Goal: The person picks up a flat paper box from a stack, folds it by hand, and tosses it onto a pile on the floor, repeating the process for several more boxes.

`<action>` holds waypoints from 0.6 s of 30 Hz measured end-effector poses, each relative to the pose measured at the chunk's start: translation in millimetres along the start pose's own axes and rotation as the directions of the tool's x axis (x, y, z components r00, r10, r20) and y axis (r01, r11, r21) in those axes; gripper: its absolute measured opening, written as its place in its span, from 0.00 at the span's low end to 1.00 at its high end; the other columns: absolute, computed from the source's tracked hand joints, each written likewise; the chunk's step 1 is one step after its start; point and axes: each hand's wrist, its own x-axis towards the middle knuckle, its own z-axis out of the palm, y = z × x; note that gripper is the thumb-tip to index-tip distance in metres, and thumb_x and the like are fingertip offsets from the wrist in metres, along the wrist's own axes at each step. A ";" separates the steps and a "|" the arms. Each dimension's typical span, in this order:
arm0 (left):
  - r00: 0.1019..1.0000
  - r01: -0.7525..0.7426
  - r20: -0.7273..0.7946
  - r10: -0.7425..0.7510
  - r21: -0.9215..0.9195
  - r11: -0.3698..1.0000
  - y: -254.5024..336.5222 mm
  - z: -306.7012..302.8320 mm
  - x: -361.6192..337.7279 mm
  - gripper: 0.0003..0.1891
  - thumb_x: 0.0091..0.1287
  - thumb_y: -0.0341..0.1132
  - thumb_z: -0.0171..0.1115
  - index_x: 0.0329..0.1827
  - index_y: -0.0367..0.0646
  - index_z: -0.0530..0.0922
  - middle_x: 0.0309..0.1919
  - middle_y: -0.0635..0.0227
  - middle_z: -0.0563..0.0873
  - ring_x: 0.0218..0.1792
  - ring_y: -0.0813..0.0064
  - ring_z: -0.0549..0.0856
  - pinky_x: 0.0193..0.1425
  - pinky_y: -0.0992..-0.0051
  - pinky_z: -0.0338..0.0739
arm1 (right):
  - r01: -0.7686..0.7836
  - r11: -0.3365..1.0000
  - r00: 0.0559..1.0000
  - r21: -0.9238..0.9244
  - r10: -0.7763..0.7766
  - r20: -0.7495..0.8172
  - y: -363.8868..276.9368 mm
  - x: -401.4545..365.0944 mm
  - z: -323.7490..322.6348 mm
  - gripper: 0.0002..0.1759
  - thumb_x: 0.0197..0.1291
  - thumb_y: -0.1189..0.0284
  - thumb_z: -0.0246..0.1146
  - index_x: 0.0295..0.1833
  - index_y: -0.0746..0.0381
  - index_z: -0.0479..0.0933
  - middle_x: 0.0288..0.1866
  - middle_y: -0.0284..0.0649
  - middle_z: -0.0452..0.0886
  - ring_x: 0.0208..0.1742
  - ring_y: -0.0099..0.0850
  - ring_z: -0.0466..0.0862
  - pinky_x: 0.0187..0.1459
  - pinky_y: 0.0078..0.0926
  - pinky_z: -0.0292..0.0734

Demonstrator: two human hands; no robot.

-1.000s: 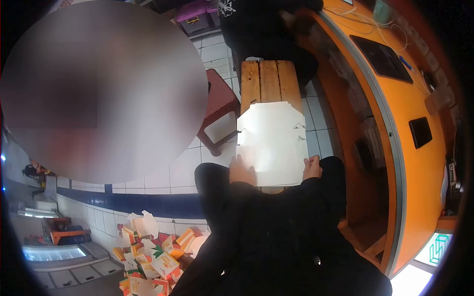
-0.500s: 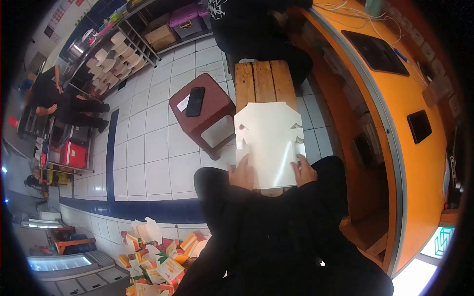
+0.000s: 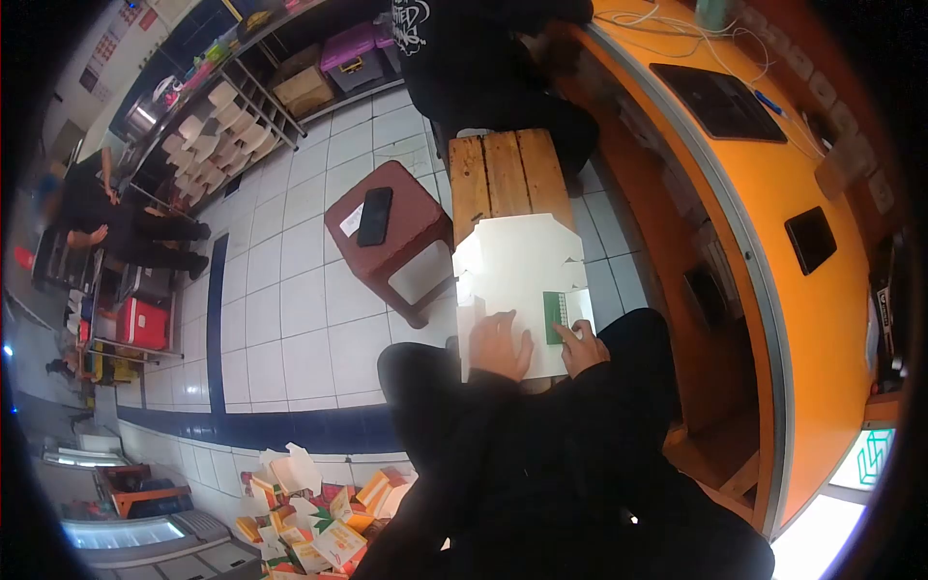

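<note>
A white die-cut cardboard sheet (image 3: 517, 253) lies on the wooden bench (image 3: 503, 174) before me. Its right side flap is folded inward, showing a green printed face (image 3: 554, 317). My left hand (image 3: 499, 346) rests flat on the near part of the sheet, fingers spread, holding nothing. At the right edge, my right hand (image 3: 582, 349) has its fingers on the folded green flap; whether they pinch it is too small to tell.
A maroon stool (image 3: 414, 208) with a black phone (image 3: 375, 216) stands left of the bench. Folded cartons (image 3: 333, 541) are heaped at lower left. An orange counter (image 3: 764, 208) runs along the right. One person (image 3: 483, 68) sits ahead; another (image 3: 126, 213) stands far left.
My left hand has moved right, from the sheet's left edge onto its surface. The right flap has been folded inward, bringing its green side into view. The camera view has shifted slightly.
</note>
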 end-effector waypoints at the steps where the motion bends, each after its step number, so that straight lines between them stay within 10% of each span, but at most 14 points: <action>1: 1.000 -0.002 -0.002 0.002 -0.002 1.000 5.8 14.4 2.8 0.27 0.64 0.45 0.62 0.63 0.40 0.74 0.61 0.53 0.78 0.60 0.54 0.78 0.67 0.53 0.68 | -0.003 1.000 1.000 0.011 0.003 0.004 0.5 -1.3 -1.1 0.27 0.58 0.75 0.62 0.63 0.44 0.75 0.55 0.42 0.71 0.45 0.44 0.82 0.46 0.41 0.79; 3: 0.931 0.361 0.157 -0.329 -0.269 0.893 13.3 51.7 14.3 0.24 0.64 0.44 0.65 0.57 0.36 0.77 0.46 0.53 0.85 0.40 0.60 0.85 0.45 0.65 0.78 | 0.004 1.000 1.000 0.010 -0.004 -0.008 2.0 -0.3 -4.2 0.28 0.57 0.76 0.62 0.63 0.43 0.75 0.55 0.42 0.70 0.44 0.45 0.82 0.46 0.41 0.80; 7: 0.877 0.445 0.390 -0.280 -0.438 0.781 -3.6 100.5 32.8 0.21 0.65 0.46 0.65 0.47 0.34 0.82 0.31 0.56 0.86 0.27 0.65 0.83 0.36 0.68 0.78 | -0.018 0.992 0.998 0.129 0.026 -0.063 9.0 -10.6 -8.1 0.32 0.51 0.77 0.66 0.64 0.47 0.74 0.60 0.46 0.67 0.47 0.47 0.82 0.48 0.41 0.81; 9: 0.866 0.468 0.380 -0.325 -0.385 0.796 -6.6 101.8 37.6 0.18 0.65 0.45 0.65 0.37 0.34 0.85 0.22 0.60 0.84 0.26 0.68 0.83 0.34 0.69 0.76 | 0.064 0.989 0.916 0.132 -0.006 -0.401 13.2 -20.1 -7.9 0.38 0.47 0.77 0.69 0.68 0.53 0.70 0.63 0.46 0.63 0.46 0.44 0.82 0.50 0.37 0.79; 11: 0.793 0.606 0.483 -0.372 -0.560 0.565 -16.9 104.8 37.6 0.13 0.66 0.38 0.65 0.40 0.35 0.85 0.26 0.65 0.85 0.27 0.77 0.82 0.30 0.74 0.75 | 0.076 0.978 0.874 0.196 0.029 -0.485 30.2 -27.7 9.4 0.39 0.47 0.74 0.71 0.69 0.61 0.67 0.56 0.50 0.71 0.43 0.40 0.84 0.49 0.33 0.80; 13: 0.829 0.558 0.441 -0.344 -0.678 0.477 -27.2 121.5 36.0 0.12 0.67 0.34 0.65 0.47 0.34 0.84 0.31 0.67 0.86 0.28 0.78 0.83 0.31 0.77 0.78 | -0.299 0.738 0.913 0.605 0.406 -0.044 38.6 -24.9 13.5 0.35 0.50 0.73 0.71 0.65 0.65 0.70 0.44 0.49 0.80 0.39 0.36 0.85 0.43 0.31 0.82; 18: 0.783 0.622 0.514 -0.350 -0.638 0.455 -11.3 112.0 33.4 0.14 0.65 0.32 0.64 0.51 0.35 0.82 0.36 0.60 0.88 0.34 0.68 0.86 0.40 0.71 0.82 | -0.063 0.737 0.942 0.673 0.267 -0.205 11.6 -24.8 -6.3 0.18 0.58 0.71 0.70 0.53 0.65 0.80 0.38 0.45 0.84 0.35 0.33 0.86 0.38 0.27 0.82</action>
